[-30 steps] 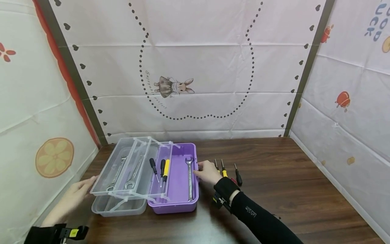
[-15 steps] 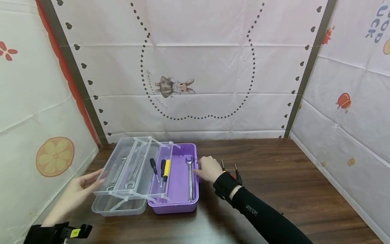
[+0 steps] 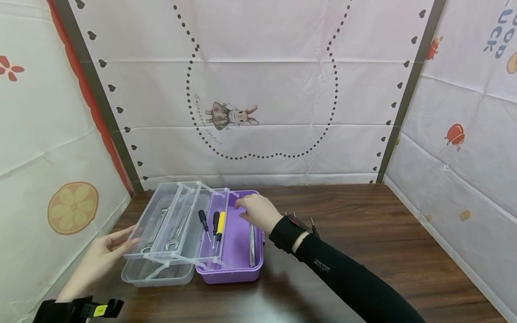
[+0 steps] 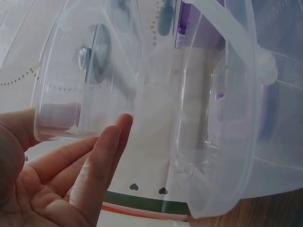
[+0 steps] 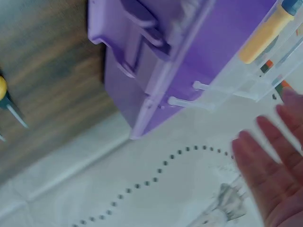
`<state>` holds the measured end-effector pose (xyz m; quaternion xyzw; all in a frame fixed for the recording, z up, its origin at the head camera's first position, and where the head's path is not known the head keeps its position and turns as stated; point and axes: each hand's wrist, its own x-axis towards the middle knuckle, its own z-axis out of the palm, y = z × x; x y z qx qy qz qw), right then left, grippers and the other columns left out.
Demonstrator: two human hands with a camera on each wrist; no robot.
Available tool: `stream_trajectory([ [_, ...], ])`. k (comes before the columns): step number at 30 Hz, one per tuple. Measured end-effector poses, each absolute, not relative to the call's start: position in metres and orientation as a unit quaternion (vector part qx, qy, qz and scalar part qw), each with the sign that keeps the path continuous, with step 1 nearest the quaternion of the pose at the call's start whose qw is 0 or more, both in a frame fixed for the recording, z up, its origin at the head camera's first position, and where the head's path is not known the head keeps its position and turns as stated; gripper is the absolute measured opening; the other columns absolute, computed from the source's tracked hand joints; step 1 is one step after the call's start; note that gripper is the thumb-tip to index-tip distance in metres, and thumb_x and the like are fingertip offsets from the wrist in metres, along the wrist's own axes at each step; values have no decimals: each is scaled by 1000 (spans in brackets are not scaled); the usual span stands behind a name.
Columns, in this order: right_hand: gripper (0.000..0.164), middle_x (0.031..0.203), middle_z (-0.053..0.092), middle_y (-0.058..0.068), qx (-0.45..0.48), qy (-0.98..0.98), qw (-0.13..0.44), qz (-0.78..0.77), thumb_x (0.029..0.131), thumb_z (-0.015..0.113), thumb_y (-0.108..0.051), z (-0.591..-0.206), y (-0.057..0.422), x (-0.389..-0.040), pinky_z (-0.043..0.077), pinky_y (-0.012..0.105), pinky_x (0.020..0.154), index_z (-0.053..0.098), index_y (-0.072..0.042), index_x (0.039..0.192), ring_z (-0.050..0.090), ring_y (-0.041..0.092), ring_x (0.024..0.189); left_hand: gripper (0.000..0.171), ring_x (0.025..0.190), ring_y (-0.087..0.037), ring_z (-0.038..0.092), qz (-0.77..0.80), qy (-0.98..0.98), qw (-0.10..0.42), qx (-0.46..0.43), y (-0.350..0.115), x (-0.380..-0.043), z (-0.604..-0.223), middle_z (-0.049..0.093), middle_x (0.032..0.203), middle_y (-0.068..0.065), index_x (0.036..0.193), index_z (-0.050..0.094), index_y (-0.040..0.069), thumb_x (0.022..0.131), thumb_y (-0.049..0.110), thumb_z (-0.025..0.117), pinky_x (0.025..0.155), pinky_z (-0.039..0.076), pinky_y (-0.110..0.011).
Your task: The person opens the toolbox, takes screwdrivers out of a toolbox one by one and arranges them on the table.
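Note:
A toolbox has a purple base [image 3: 234,272] and a clear divided tray [image 3: 133,240] folded out to the left on white hinge arms. At the tray's near left edge is my left hand [image 3: 102,258]; in the left wrist view its thumb and fingers [image 4: 94,170] pinch the tray wall. My right hand [image 3: 260,211], fingers extended and holding nothing, hovers over the base's far right part. Under it a wrench [image 3: 252,246] lies in the base, its upper end hidden. Inside the tray are wrenches [image 3: 174,240], black screwdrivers [image 3: 203,218] and a yellow-and-black screwdriver [image 3: 220,224].
A clear shell [image 3: 161,279] sits below the tray on the wooden table [image 3: 343,211]. Right of the box, several screwdrivers [image 3: 315,229] lie mostly hidden behind my right wrist. Printed cloth walls [image 3: 282,134] enclose the table at the back and sides.
My right hand has left the base's right outer side and moved up and left over it, covering the wrench's upper end. My left hand has shifted slightly right onto the tray edge.

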<state>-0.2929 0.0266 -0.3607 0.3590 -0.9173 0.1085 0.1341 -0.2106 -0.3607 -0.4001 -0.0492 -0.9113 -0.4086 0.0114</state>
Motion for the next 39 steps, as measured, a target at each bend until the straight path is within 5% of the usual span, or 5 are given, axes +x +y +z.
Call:
stream_trajectory([
  [10,23,111,74,-3,457,-879,136,17,89,73,-12,-352,-16,-299,53,20,88,74,-16,111,68,11,104,64,98,21,49,-396,-917,15,-38,-361,-210,-401,42,149,-28,148,43,1,101,42,55,75,43,-6],
  [17,32,118,73,-7,465,-875,130,-33,91,71,-12,-356,-39,-300,52,16,89,72,-22,121,66,6,107,66,97,18,52,-398,-917,13,-25,-361,-209,-402,43,147,-29,149,41,1,100,43,55,78,53,-19],
  [24,39,121,71,-10,475,-861,147,-111,92,65,-2,-367,-52,-301,53,16,85,71,-27,122,66,5,107,65,96,19,52,-413,-910,17,-32,-362,-210,-405,43,146,-29,149,39,-1,101,39,55,74,47,-9],
  [32,22,98,73,-16,470,-856,160,-147,95,63,-9,-379,-63,-307,53,15,72,74,-28,101,65,0,90,64,98,19,52,-409,-911,20,-40,-362,-210,-404,43,146,-28,149,39,-2,101,37,56,75,46,-7],
  [39,28,86,70,-18,459,-848,200,-174,96,58,-7,-386,-73,-307,52,17,64,72,-29,85,61,-2,80,66,97,20,51,-406,-913,9,-30,-362,-210,-405,42,147,-28,150,38,0,101,40,55,74,46,-8],
])
